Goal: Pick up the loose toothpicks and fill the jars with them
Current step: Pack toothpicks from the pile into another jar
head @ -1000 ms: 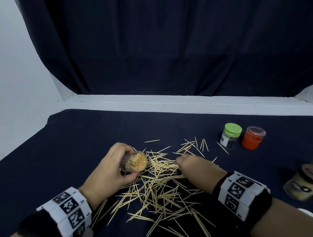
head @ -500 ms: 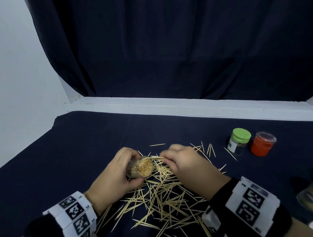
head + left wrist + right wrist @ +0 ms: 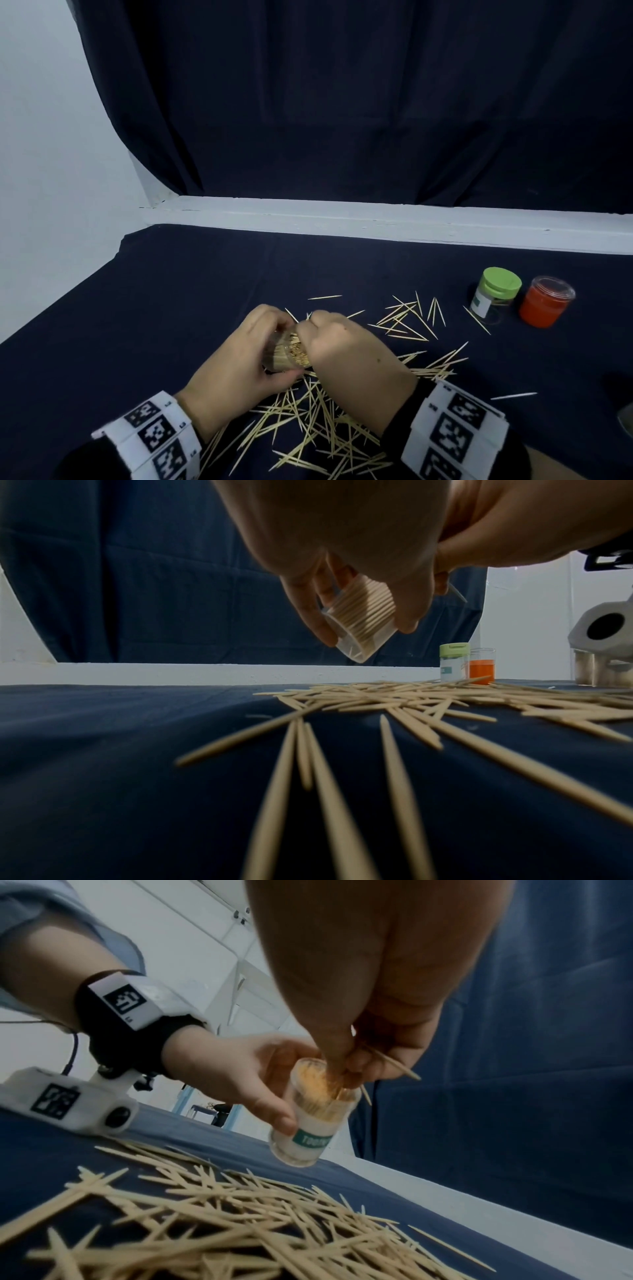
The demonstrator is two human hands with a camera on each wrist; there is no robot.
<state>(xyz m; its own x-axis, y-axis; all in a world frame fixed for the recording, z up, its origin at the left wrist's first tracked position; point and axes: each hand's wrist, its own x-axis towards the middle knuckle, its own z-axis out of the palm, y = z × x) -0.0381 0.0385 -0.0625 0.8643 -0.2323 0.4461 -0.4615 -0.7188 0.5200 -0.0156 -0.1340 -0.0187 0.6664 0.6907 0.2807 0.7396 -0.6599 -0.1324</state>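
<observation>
My left hand (image 3: 239, 356) grips a clear plastic toothpick jar (image 3: 287, 353), tilted and lifted off the cloth, packed nearly full. The same jar (image 3: 313, 1121) carries a green label; from the left wrist the jar (image 3: 359, 620) shows its base and my fingers around it. My right hand (image 3: 346, 349) is at the jar's mouth and pinches a few toothpicks (image 3: 394, 1064), their tips going in among the packed ones. Many loose toothpicks (image 3: 325, 425) lie scattered on the dark cloth below and to the right of both hands.
A green-lidded jar (image 3: 496, 294) and a clear jar of orange-red contents (image 3: 544, 301) stand at the right. Another small scatter of toothpicks (image 3: 407, 322) lies left of them. A white ledge (image 3: 376, 219) and dark curtain close the back. Something dark sits at the right edge (image 3: 627, 414).
My right hand lifted from the pile with a few toothpicks and came left to the jar's mouth. The left hand kept holding the jar in about the same place.
</observation>
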